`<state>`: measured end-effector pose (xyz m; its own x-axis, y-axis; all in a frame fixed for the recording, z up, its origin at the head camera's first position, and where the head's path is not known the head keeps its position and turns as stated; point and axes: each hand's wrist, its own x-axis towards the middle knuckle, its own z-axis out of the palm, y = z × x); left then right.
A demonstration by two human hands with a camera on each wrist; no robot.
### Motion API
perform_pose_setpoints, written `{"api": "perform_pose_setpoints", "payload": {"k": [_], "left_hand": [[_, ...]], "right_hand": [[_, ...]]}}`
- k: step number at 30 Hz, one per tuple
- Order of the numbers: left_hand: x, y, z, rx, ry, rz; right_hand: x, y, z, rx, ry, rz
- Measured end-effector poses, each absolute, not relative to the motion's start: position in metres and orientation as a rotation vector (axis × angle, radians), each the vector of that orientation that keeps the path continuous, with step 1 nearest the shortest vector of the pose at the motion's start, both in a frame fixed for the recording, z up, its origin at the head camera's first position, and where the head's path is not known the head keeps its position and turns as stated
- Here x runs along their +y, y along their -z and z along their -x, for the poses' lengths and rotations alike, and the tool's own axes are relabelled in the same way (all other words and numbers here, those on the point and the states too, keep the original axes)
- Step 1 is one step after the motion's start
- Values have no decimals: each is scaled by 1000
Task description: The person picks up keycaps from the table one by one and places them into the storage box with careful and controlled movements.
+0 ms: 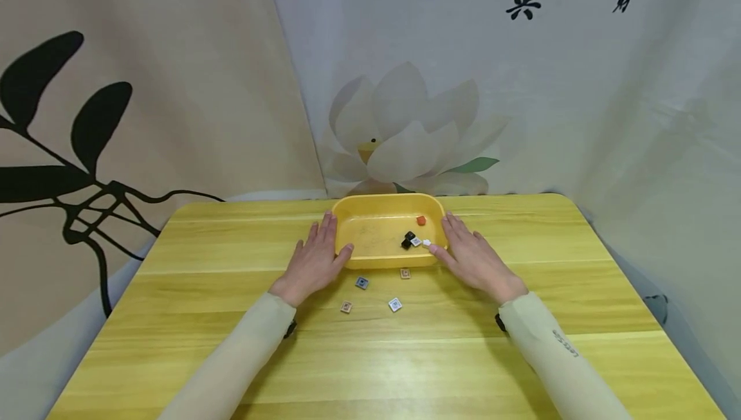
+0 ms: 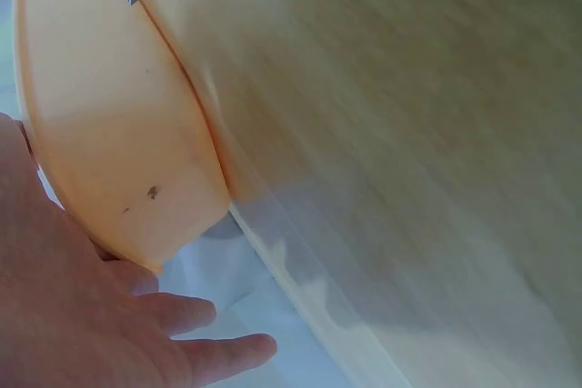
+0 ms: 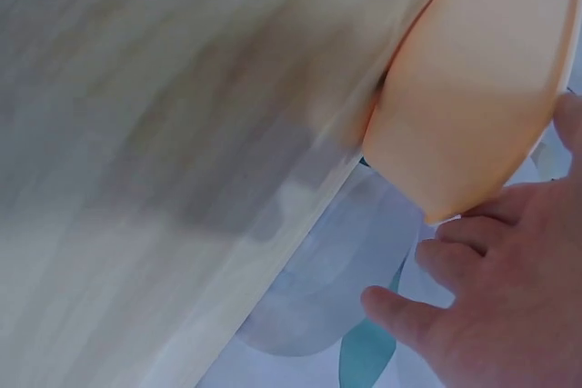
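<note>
A yellow tray (image 1: 370, 263) lies near the table's back edge, with several small pieces inside: an orange one (image 1: 421, 220), black ones (image 1: 406, 244) and white ones (image 1: 416, 242). My left hand (image 1: 313, 260) touches its left end, fingers mostly straight, thumb at the front corner. At the right end, my right hand (image 1: 473, 259) touches it likewise, fingers extended and thumb near the front rim. The left wrist view shows the tray's side (image 2: 118, 106) against the left hand (image 2: 82, 306); in the right wrist view its side (image 3: 473, 88) meets the right hand (image 3: 509, 288).
In front of the tray, small square pieces lie on the wooden table (image 1: 440, 368): a blue-grey one (image 1: 361, 283), a white one (image 1: 395, 305) and two brownish ones (image 1: 346, 307). A patterned curtain (image 1: 231, 85) hangs behind the table.
</note>
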<state>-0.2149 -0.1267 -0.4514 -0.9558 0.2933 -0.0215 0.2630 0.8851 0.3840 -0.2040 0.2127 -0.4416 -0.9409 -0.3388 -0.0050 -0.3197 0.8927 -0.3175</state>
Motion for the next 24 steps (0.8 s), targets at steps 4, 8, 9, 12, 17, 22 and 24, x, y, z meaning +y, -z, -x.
{"api": "perform_pose_setpoints", "payload": {"k": [4, 8, 9, 12, 17, 22, 24], "left_hand": [[-126, 451, 216, 2988, -596, -442], [-129, 449, 213, 3041, -619, -454], [-130, 448, 212, 3055, -623, -458], [-134, 445, 207, 3091, -627, -489], [-143, 443, 197, 3132, -626, -575], [-151, 440, 187, 3164, -667, -676], [-153, 439, 183, 3175, -684, -730]], "right_hand": [[213, 442, 203, 2998, 489, 530], [213, 442, 203, 2994, 490, 532], [214, 442, 203, 2992, 488, 531], [214, 441, 203, 2986, 483, 525], [215, 442, 203, 2990, 473, 516], [215, 444, 203, 2996, 478, 521], [215, 444, 203, 2994, 479, 524]]}}
